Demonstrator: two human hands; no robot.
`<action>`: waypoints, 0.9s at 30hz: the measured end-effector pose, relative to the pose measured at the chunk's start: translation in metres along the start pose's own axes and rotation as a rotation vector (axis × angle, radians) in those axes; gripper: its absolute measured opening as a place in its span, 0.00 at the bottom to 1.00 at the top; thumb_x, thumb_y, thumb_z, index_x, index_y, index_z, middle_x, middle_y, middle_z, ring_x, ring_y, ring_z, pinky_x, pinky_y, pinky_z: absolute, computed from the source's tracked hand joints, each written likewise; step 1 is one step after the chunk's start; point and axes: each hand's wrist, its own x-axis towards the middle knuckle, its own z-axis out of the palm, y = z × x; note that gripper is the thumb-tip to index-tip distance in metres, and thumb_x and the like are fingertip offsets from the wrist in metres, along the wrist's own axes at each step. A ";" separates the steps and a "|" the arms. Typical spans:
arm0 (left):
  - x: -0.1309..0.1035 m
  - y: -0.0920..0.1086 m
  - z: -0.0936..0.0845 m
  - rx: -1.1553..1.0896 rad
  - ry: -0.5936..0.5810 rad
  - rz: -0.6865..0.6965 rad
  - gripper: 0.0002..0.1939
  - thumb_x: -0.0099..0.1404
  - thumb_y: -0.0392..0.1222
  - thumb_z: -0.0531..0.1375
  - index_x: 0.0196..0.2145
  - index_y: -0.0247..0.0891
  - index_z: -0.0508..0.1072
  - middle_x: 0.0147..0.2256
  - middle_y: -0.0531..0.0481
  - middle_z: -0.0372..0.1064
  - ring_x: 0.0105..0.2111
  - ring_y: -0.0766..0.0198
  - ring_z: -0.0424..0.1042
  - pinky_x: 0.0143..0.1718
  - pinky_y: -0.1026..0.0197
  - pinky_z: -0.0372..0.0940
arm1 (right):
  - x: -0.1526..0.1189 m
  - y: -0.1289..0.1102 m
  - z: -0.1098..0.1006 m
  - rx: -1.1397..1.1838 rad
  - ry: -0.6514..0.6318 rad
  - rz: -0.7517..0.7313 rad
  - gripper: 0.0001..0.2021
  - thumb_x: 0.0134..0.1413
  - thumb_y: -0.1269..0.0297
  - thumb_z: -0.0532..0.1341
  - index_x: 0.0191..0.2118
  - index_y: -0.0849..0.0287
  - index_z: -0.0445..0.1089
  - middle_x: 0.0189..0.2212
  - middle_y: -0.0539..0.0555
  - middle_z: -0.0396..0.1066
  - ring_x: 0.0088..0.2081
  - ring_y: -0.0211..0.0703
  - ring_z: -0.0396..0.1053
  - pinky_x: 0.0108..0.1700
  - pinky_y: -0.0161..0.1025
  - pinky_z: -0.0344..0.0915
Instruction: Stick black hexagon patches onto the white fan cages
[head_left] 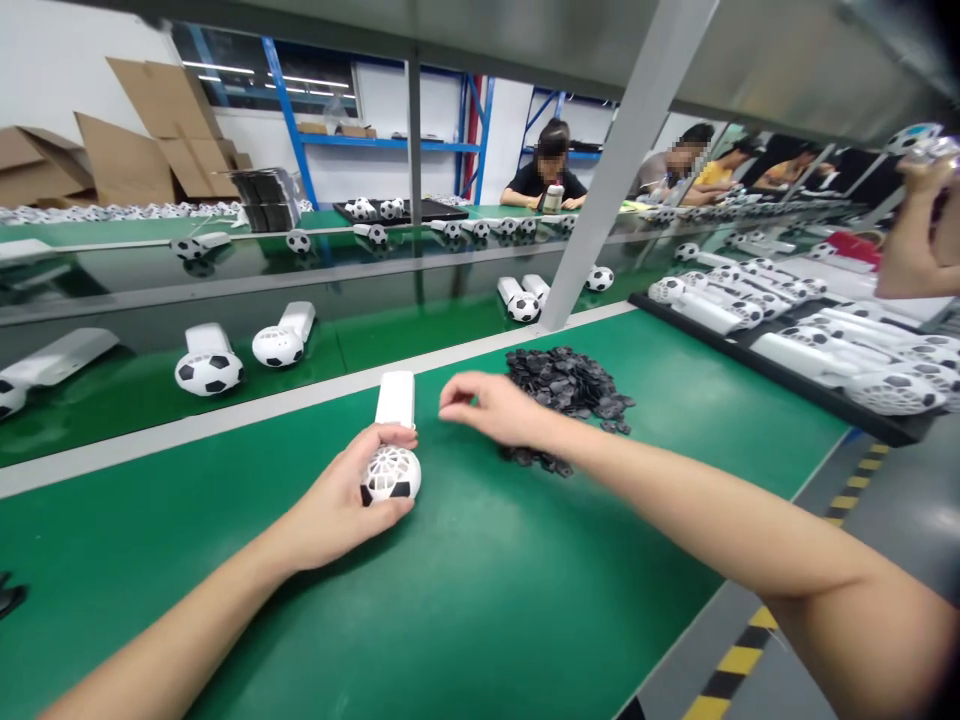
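Note:
On the green table my left hand (337, 490) is closed around a white device with a football-patterned head (391, 474). The head has an open grille and black patches; it looks like a small handheld fan. Its white handle (396, 398) points away from me. To the right, my right hand (487, 405) hovers with thumb and forefinger pinched together, apart from the device. Whatever the pinch holds, if anything, is too small to make out. Beyond that hand, partly behind its wrist, lies a heap of small flat black pieces (570, 385).
A conveyor belt (390, 335) runs across in front, carrying more football-headed devices (210, 370). A black tray (787, 360) full of them stands at right. A grey post (600, 180) rises beyond the heap. Several people sit farther back; another person's hand (919, 230) shows at far right.

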 end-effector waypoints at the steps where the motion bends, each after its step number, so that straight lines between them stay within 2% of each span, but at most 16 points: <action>1: 0.000 -0.001 -0.001 0.050 0.002 0.011 0.21 0.53 0.38 0.57 0.46 0.45 0.60 0.48 0.48 0.57 0.49 0.55 0.60 0.48 0.52 0.59 | 0.002 0.011 -0.011 -0.251 0.031 0.097 0.05 0.55 0.65 0.56 0.35 0.60 0.67 0.34 0.52 0.69 0.36 0.38 0.65 0.40 0.34 0.61; 3: 0.001 -0.002 -0.001 0.147 0.052 -0.010 0.20 0.52 0.42 0.60 0.44 0.45 0.63 0.48 0.47 0.55 0.50 0.52 0.57 0.50 0.48 0.57 | 0.004 0.032 -0.028 -0.413 0.045 0.199 0.05 0.53 0.69 0.57 0.33 0.62 0.70 0.35 0.58 0.69 0.41 0.46 0.64 0.44 0.40 0.59; 6: 0.001 -0.002 -0.002 0.191 0.075 -0.083 0.22 0.50 0.47 0.61 0.43 0.45 0.63 0.44 0.47 0.54 0.47 0.51 0.58 0.46 0.47 0.59 | 0.004 0.054 -0.036 -0.495 -0.008 0.259 0.04 0.49 0.71 0.60 0.31 0.64 0.72 0.34 0.61 0.71 0.42 0.52 0.64 0.43 0.43 0.59; 10: -0.001 -0.003 -0.017 0.160 -0.069 -0.071 0.24 0.51 0.42 0.59 0.47 0.45 0.60 0.46 0.48 0.54 0.46 0.53 0.59 0.45 0.50 0.60 | 0.010 0.064 -0.035 -0.517 -0.088 0.300 0.07 0.47 0.74 0.59 0.33 0.63 0.72 0.33 0.59 0.72 0.39 0.49 0.67 0.39 0.39 0.61; 13: -0.003 -0.004 -0.030 0.117 -0.155 -0.091 0.26 0.53 0.39 0.57 0.50 0.47 0.57 0.51 0.49 0.52 0.47 0.54 0.59 0.47 0.52 0.59 | 0.021 0.069 -0.041 -0.474 -0.179 0.347 0.08 0.42 0.74 0.63 0.34 0.63 0.72 0.28 0.56 0.73 0.31 0.45 0.69 0.32 0.35 0.63; 17: -0.004 -0.008 -0.035 0.072 -0.144 -0.113 0.26 0.52 0.38 0.58 0.49 0.46 0.58 0.51 0.50 0.51 0.47 0.56 0.59 0.47 0.55 0.59 | 0.029 0.075 -0.053 -0.417 -0.257 0.344 0.06 0.40 0.72 0.65 0.30 0.63 0.71 0.25 0.53 0.72 0.27 0.41 0.68 0.26 0.32 0.61; 20: -0.003 -0.011 -0.037 0.062 -0.156 -0.111 0.27 0.51 0.38 0.59 0.50 0.46 0.59 0.49 0.50 0.53 0.46 0.57 0.61 0.45 0.56 0.60 | 0.021 0.064 -0.054 -0.395 -0.233 0.295 0.05 0.46 0.70 0.61 0.33 0.62 0.70 0.27 0.52 0.71 0.29 0.40 0.68 0.29 0.32 0.61; 22: -0.002 -0.013 -0.040 0.048 -0.187 -0.082 0.28 0.51 0.38 0.59 0.50 0.47 0.59 0.49 0.50 0.54 0.45 0.58 0.62 0.44 0.58 0.61 | 0.012 0.046 -0.050 -0.336 -0.171 0.216 0.07 0.51 0.68 0.58 0.37 0.60 0.69 0.29 0.52 0.71 0.31 0.39 0.68 0.32 0.32 0.61; 24: -0.002 -0.014 -0.044 0.032 -0.208 -0.063 0.28 0.51 0.37 0.58 0.51 0.47 0.58 0.50 0.50 0.54 0.45 0.58 0.62 0.43 0.59 0.61 | 0.001 0.020 -0.042 -0.216 -0.093 0.059 0.07 0.54 0.67 0.56 0.38 0.59 0.69 0.33 0.52 0.71 0.34 0.39 0.68 0.35 0.33 0.61; 27: -0.002 -0.014 -0.046 0.027 -0.213 -0.061 0.28 0.52 0.36 0.57 0.51 0.45 0.58 0.50 0.50 0.56 0.44 0.59 0.63 0.41 0.60 0.62 | -0.009 -0.017 -0.023 -0.066 -0.083 -0.156 0.06 0.54 0.69 0.56 0.35 0.58 0.70 0.34 0.50 0.72 0.36 0.38 0.67 0.39 0.33 0.61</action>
